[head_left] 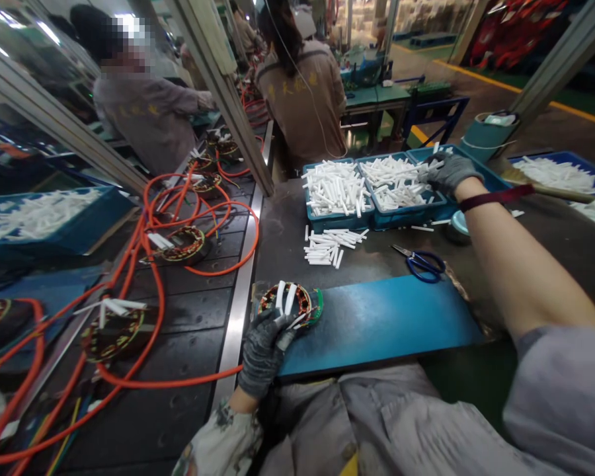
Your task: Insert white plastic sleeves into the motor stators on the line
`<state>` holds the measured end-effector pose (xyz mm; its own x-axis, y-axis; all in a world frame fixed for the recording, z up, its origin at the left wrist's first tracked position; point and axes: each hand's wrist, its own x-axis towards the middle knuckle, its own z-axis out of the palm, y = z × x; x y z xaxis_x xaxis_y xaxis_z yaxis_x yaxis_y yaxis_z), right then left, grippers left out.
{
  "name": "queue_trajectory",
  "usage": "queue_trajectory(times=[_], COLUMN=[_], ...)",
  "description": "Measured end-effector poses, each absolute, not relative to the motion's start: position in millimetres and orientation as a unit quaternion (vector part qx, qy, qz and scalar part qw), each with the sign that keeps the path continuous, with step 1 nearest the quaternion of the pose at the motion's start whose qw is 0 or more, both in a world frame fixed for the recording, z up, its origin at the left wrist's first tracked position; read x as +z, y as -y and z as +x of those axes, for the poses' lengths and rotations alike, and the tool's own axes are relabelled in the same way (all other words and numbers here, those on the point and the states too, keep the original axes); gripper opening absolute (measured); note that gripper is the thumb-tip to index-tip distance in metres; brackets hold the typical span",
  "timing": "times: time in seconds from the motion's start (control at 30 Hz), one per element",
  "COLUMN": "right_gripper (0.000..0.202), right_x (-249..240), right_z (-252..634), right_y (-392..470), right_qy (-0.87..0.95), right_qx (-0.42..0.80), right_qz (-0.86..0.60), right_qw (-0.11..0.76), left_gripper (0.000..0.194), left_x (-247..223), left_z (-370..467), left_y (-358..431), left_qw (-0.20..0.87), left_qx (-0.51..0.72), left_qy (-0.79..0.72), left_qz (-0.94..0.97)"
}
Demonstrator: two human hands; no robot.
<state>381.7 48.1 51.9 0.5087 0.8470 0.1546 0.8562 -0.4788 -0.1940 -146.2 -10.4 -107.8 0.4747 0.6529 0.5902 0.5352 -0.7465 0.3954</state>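
Observation:
My left hand (266,345), in a grey glove, grips the near edge of a round motor stator (305,305) with copper windings and a green piece on its right side. Two white sleeves (290,299) stick up from the stator beside my fingers. My right hand (449,173), also gloved, is over the right side of the middle blue bin (406,215), its fingers closed around white tubes at the fingertips. The exact number in its grasp is hidden. A loose pile of white tubes (330,248) lies between the bins and the stator.
Blue-handled scissors (425,266) lie by a blue mat (381,324). Another tube-filled bin (337,221) stands left of the middle one. Left, a conveyor (188,370) carries several stators and looped orange cables (161,291). Co-workers (302,92) are beyond metal posts.

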Motion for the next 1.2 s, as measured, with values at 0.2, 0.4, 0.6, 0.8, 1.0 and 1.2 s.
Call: queue_trajectory(times=[0.2, 0.4, 0.6, 0.8, 1.0, 1.2], right_gripper=[0.031, 0.04, 0.038, 0.037, 0.038, 0.033], right_x=[-7, -73, -68, -60, -54, -38], right_z=[292, 230, 224, 234, 200, 136], right_y=[22, 42, 48, 49, 59, 74], right_qy=[0.519, 0.521, 0.538, 0.515, 0.534, 0.729], right_qx=[0.07, 0.071, 0.061, 0.061, -0.011, 0.198], right_qz=[-0.84, -0.841, -0.83, -0.836, -0.754, -0.559], right_qw=[0.145, 0.127, 0.132, 0.179, 0.381, 0.342], left_gripper=[0.016, 0.016, 0.016, 0.027, 0.028, 0.027], left_x=[-105, -99, -97, -94, -83, -77], left_z=[-148, -146, -147, -157, -149, -143], left_y=[9, 8, 11, 16, 21, 27], left_qw=[0.067, 0.073, 0.085, 0.141, 0.195, 0.226], left_qx=[0.37, 0.362, 0.364, 0.306, 0.284, 0.261], left_qy=[-0.331, -0.324, -0.324, -0.356, -0.361, -0.406], left_qz=[0.865, 0.871, 0.869, 0.872, 0.867, 0.846])
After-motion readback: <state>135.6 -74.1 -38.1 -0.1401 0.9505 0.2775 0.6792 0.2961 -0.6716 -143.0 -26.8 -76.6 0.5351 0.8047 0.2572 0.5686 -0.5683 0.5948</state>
